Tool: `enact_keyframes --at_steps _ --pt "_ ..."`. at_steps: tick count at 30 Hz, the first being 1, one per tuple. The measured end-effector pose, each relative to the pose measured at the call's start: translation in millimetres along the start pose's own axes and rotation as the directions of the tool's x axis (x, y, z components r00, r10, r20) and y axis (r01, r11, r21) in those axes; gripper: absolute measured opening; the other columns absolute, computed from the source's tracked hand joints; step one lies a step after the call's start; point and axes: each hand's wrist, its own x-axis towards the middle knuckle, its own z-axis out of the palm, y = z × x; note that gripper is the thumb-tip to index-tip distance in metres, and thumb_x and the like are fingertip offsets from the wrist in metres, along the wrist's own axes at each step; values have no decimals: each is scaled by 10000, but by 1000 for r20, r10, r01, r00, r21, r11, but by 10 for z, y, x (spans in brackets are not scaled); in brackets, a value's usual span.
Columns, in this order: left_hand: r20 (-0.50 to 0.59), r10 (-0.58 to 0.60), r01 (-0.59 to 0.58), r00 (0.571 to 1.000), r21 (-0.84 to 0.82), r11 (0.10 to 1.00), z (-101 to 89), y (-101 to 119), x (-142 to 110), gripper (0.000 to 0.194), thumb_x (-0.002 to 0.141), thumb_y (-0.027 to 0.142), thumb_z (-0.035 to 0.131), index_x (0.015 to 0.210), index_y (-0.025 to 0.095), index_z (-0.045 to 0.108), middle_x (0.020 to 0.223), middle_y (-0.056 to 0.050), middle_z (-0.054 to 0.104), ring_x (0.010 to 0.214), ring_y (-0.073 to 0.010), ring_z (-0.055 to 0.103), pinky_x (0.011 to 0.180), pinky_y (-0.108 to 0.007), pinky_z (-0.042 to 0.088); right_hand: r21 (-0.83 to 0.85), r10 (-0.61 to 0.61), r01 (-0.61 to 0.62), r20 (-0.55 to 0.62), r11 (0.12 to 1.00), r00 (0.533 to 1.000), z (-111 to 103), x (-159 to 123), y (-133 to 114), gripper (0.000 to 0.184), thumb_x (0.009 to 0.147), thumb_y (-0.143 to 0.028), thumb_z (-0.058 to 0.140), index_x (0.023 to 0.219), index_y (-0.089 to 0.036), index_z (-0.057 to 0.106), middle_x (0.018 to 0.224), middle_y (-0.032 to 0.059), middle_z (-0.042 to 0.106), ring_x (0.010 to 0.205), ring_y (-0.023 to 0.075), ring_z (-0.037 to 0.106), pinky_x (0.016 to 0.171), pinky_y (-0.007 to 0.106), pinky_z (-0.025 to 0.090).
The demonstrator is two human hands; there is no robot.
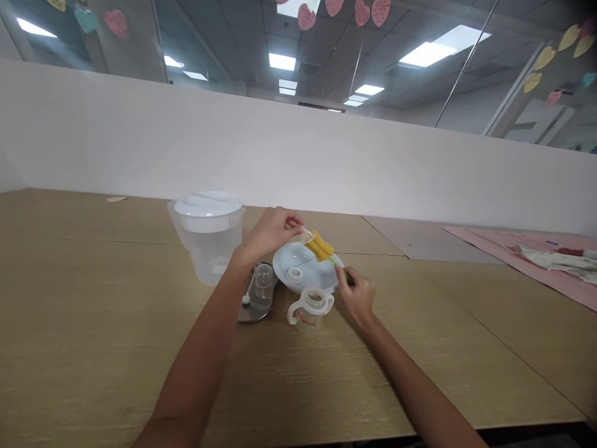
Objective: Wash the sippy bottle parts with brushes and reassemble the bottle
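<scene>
Pinching a clear silicone teat [306, 235], the left hand [269, 233] held it to the yellow sponge brush [318, 247] gripped in the closed right hand [357, 295], both over a white round dish [291, 254] toward the far edge of the wooden tabletop [116, 354].

Left forearm [196, 354]: bare, slender, tapering to narrow wrist, widening toward lower frame edge, cut off there. Right forearm [420, 392]: bare, slender, same taper, cut off at lower frame edge. Left hand [270, 233]: bare, rounded back, slim fingers. Right hand [358, 295]: bare, narrow back, thin tapered fingers [342, 277]. Nails, fine skin detail: too small to tell.
</scene>
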Motion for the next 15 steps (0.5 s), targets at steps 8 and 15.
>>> enact_keyframes --at_steps 8,15 --pt "-39 -26 26 999 12 1000 -20 -62 19 139 733 192 630 855 133 662 849 -62 700 791 -155 647 740 -276 518 68 -4 5 -21 998 1000 -21 3 -17 383 865 -404 443 639 -136 596 485 -33 468 444 68 390 484 195 299" --pt "21 -20 25 1000 -260 965 -76 5 12 194 713 166 656 900 113 657 818 -72 708 781 -149 657 747 -282 536 154 7 -4 -17 988 1000 -12 -15 29 353 862 -379 453 614 -145 546 493 -45 433 457 64 376 482 187 308"
